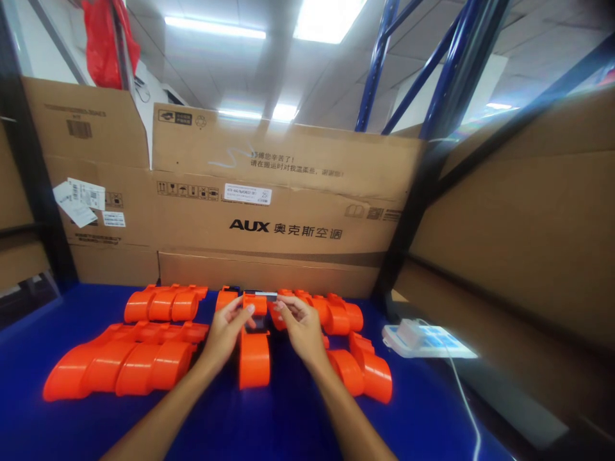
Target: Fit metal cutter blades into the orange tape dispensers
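Observation:
An orange plastic part lies on the blue table between my hands. My left hand and my right hand both pinch its far end, where a small dark piece with a pale strip sits. Fingers hide how that piece joins the part. Rows of similar orange plastic parts lie to the left and further back. More of them sit to the right and behind my right hand.
Large cardboard boxes wall off the back of the table, and cardboard panels close the right side. A white device with a cable rests at the right table edge. Blue rack beams rise behind. A red bag hangs top left.

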`<state>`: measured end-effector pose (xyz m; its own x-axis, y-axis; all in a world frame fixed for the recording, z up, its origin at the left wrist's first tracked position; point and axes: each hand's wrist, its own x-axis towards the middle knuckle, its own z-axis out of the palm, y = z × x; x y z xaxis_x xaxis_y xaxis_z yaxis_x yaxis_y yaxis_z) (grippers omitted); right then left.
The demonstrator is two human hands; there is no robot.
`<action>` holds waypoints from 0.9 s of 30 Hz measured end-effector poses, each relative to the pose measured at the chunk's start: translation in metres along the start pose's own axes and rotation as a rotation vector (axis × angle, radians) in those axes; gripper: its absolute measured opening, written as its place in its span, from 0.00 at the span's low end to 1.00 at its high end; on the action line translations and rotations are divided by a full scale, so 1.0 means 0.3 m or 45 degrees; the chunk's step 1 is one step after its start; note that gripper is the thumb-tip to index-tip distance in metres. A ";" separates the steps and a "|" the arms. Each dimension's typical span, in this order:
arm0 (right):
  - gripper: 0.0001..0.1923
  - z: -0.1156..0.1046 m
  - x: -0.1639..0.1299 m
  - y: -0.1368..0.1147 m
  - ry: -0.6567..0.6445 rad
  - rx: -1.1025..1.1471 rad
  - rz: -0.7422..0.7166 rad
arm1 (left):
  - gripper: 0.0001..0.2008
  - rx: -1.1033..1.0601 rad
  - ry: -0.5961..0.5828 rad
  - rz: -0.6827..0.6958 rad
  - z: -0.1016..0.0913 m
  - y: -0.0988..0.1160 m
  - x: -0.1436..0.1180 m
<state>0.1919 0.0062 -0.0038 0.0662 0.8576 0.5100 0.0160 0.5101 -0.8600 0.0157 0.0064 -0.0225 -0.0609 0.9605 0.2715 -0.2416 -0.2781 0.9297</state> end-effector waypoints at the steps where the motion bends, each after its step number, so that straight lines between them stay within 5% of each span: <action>1: 0.13 0.000 -0.002 -0.004 -0.011 -0.019 -0.014 | 0.24 0.007 -0.020 -0.006 -0.001 0.003 -0.003; 9: 0.11 0.003 -0.015 -0.024 -0.144 -0.123 -0.050 | 0.18 0.158 -0.180 0.032 -0.004 -0.002 -0.007; 15: 0.13 -0.009 -0.006 -0.024 -0.258 -0.306 -0.203 | 0.19 0.057 -0.129 0.000 -0.006 0.018 0.003; 21: 0.13 -0.039 -0.019 0.001 -0.410 -0.999 -0.290 | 0.19 -0.023 0.044 -0.005 -0.048 0.020 0.033; 27: 0.14 -0.054 -0.038 0.005 -0.699 -1.390 -0.234 | 0.19 0.004 0.001 -0.028 -0.051 0.014 0.030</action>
<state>0.2072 -0.0038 -0.0113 -0.4483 0.8270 0.3391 0.8221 0.5305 -0.2068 -0.0008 0.0142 -0.0198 -0.0563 0.9664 0.2509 -0.2397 -0.2570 0.9362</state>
